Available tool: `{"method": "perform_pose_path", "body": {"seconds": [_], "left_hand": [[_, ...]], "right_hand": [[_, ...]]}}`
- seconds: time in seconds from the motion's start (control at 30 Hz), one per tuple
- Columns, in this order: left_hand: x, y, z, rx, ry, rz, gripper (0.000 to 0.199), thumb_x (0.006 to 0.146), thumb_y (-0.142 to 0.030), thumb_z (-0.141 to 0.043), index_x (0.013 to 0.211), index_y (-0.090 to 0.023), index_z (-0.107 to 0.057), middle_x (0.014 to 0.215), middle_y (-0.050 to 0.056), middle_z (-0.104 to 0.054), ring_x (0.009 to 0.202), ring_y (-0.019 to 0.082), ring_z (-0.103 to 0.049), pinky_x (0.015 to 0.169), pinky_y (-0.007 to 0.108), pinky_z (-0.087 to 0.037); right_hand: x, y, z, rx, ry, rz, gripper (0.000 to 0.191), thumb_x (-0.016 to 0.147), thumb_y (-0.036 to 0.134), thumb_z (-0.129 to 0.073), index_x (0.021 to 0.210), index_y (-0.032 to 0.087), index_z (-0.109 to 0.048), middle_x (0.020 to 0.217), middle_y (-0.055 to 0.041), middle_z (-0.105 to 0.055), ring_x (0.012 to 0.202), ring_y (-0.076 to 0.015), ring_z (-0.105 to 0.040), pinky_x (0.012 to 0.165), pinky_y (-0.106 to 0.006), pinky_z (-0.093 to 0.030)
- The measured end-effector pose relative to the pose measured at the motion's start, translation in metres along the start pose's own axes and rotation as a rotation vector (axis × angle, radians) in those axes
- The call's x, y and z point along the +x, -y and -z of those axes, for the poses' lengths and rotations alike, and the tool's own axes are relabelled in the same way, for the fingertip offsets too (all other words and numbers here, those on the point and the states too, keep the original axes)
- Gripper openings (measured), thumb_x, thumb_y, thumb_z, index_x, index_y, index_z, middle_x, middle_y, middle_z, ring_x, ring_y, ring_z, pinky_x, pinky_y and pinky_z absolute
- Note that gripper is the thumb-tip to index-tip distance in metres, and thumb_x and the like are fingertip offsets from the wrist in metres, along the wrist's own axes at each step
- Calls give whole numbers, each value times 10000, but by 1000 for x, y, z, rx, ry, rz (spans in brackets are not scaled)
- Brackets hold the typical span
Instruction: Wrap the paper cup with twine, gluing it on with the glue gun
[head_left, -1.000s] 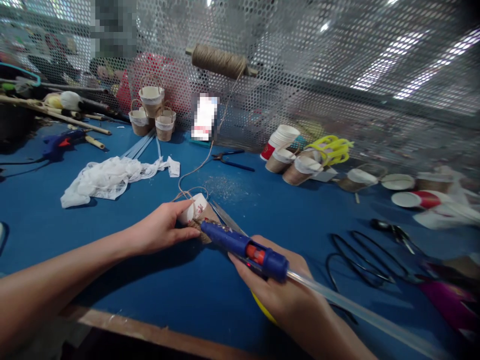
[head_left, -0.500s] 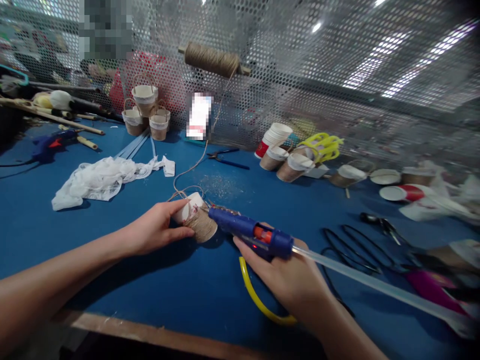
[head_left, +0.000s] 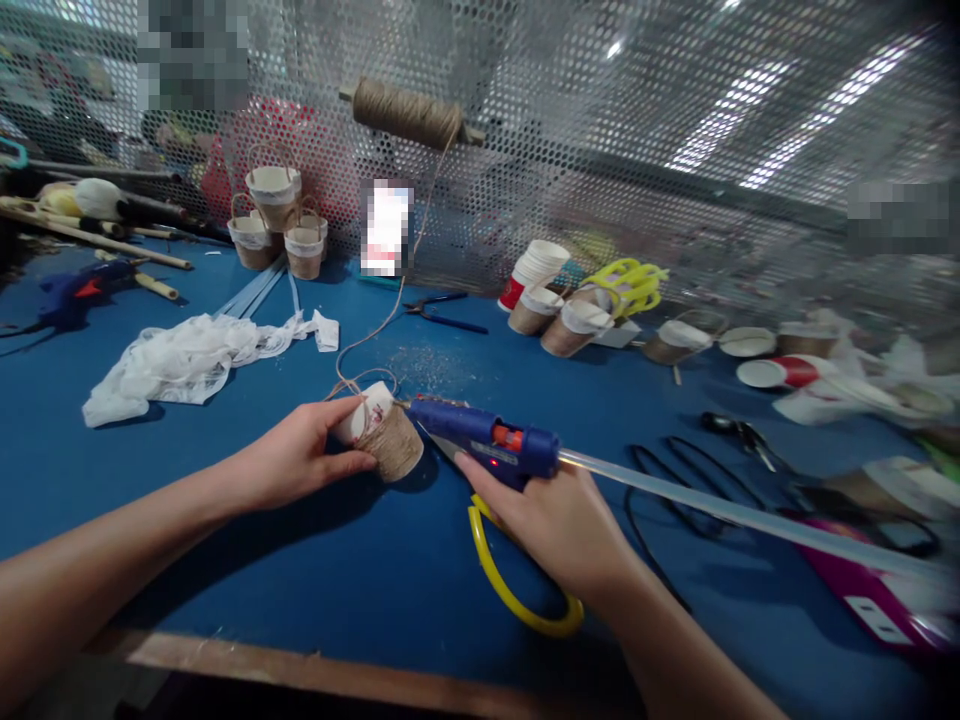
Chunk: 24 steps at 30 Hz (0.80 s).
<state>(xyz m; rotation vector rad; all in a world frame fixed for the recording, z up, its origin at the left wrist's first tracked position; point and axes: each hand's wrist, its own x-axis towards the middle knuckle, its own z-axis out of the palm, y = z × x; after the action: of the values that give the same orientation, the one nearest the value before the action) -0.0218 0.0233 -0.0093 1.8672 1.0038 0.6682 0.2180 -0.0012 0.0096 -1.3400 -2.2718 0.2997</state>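
Between the thumb and fingers of my left hand (head_left: pixel 300 460) is a paper cup (head_left: pixel 394 445), tilted on its side and partly wrapped in brown twine. Loose twine (head_left: pixel 367 345) runs from the cup up to a spool (head_left: pixel 409 112). My right hand (head_left: pixel 559 525) is closed around a blue glue gun (head_left: pixel 480 440), its nozzle close by the cup's wrapped side; whether they touch I cannot tell. A long clear glue stick (head_left: pixel 675 492) sticks out of the gun's back. Under my right hand lie yellow-handled scissors (head_left: pixel 517 600), partly hidden.
White lace (head_left: pixel 180 360) is heaped at left, near another glue gun (head_left: pixel 82 290). Finished-looking small baskets (head_left: pixel 304 250) are stacked behind it. Pliers (head_left: pixel 446 315), white cups (head_left: pixel 540 265) and twine-wrapped cups (head_left: pixel 574 330) stand along the back. A black cable (head_left: pixel 645 540) and a purple object (head_left: pixel 862 590) lie at right.
The view has shifted slightly, so most things appear a little farther left. The glue gun's nozzle has drawn slightly up along the cup's side, and more of the yellow scissor handles shows.
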Motion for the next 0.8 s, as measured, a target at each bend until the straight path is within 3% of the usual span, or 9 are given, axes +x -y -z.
{"method": "perform_pose_path", "body": {"seconds": [0.1,0.27,0.33,0.43,0.57,0.8], "left_hand": [[0,1,0,7,-9,0,279,757,-255,-573,1009,-136,-555,967,60,-642,874,205,-573,792,299,-434],[0,0,1,82,-19,5,268,754,-263,-570,984,-125,-563,933,60,-640,858,212,-569,781,311,-431],[1,0,2,87,-22,-5,275,752,-258,-570,993,-126,-558,938,58,-636,859,209,-569,790,320,-429],[2,0,3,74,-33,-20,289,748,-258,-576,1003,-124,-549,938,59,-630,858,200,-570,793,319,-428],[1,-2,6,93,-53,-44,282,752,-268,-575,993,-124,-549,957,62,-623,878,197,-565,815,323,-420],[-3,-5,6,227,-4,-130,268,768,-273,-565,1008,-154,-560,964,57,-645,872,202,-578,784,314,-420]], "right_hand": [[5,6,1,103,8,-51,204,768,327,-521,848,207,-665,495,-7,-547,516,-153,-539,481,-248,-388],[13,16,4,318,89,-327,248,782,344,-513,623,170,-587,453,17,-508,440,-113,-492,481,-246,-407],[17,14,6,464,123,-407,248,777,354,-522,622,162,-555,424,39,-474,390,-89,-441,447,-233,-387],[28,1,8,665,47,-516,197,722,336,-578,662,150,-546,485,37,-497,422,-75,-446,430,-211,-363],[47,-28,7,526,-145,-623,168,727,302,-567,675,142,-561,618,-18,-570,526,-86,-512,481,-208,-392],[65,-68,-8,220,-116,-706,348,781,378,-530,496,185,-472,419,-22,-501,372,-114,-477,418,-257,-386]]}}
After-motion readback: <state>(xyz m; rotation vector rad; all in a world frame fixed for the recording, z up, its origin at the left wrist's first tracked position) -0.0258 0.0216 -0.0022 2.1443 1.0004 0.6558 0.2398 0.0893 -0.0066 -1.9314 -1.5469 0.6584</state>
